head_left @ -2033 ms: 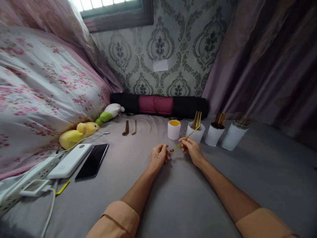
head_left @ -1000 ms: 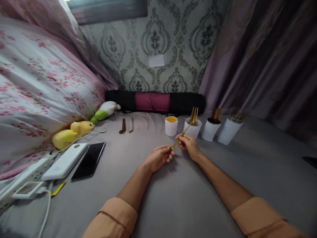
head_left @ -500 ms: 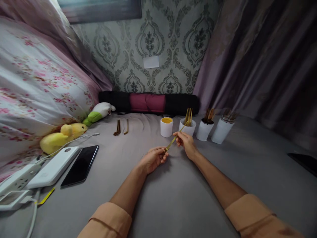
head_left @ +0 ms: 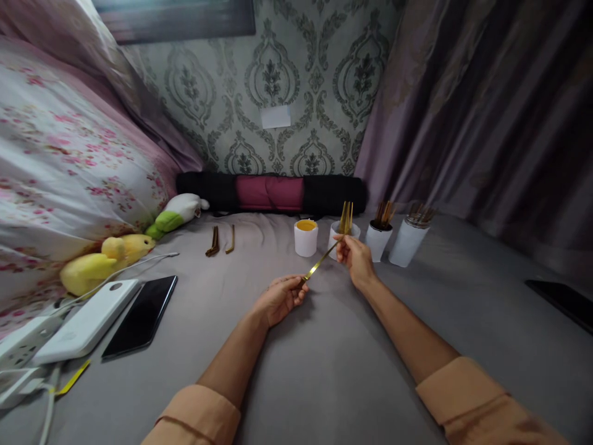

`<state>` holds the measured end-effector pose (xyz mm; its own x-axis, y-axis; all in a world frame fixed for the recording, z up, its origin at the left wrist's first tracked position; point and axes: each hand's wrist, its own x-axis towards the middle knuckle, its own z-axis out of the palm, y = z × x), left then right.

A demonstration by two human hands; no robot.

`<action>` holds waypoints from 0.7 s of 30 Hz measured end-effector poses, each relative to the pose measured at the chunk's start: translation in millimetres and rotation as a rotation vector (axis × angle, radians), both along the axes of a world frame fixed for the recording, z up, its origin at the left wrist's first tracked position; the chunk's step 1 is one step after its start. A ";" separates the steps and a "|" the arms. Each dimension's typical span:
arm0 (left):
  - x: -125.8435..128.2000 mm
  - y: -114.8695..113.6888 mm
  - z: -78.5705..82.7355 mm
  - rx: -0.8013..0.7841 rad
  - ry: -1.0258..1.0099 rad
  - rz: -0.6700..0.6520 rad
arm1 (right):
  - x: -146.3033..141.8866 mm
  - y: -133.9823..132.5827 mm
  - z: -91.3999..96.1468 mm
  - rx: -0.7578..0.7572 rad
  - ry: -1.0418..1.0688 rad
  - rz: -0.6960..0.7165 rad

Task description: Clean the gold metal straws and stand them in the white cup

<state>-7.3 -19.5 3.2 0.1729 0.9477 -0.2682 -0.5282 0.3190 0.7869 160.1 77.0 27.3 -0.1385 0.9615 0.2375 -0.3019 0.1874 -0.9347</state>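
Orange sleeves [head_left: 194, 417] cover both forearms, which lie over the grey bed [head_left: 333, 377]. The left hand [head_left: 278, 301] rests on the sheet with its grip closed on the lower end of a thin gold stick [head_left: 320, 262]. The right hand [head_left: 356, 259] is raised slightly, its grip pinched shut on the upper end. The stick runs tilted between the two grips, clear of the sheet. To the near left lie a power strip [head_left: 18, 346], a white power bank [head_left: 86, 321] and a dark phone [head_left: 141, 315], side by side. Just beyond the right hand stand four white cups in a row: cup one [head_left: 306, 238] has a yellow top, and cup two [head_left: 341, 233] holds upright gold sticks, as do cups three [head_left: 377, 240] and four [head_left: 406, 242]. Two bent sticks [head_left: 220, 240] lie apart to the left. Further back are plush toys [head_left: 102, 266], a floral quilt [head_left: 69, 161], a black-and-red bolster [head_left: 271, 193], patterned wallpaper [head_left: 315, 80] and a curtain [head_left: 486, 111].
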 end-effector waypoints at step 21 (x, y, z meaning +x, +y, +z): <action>-6.1 3.6 -6.0 -0.021 -0.048 0.050 | 8.3 6.5 7.7 -0.023 0.035 -0.158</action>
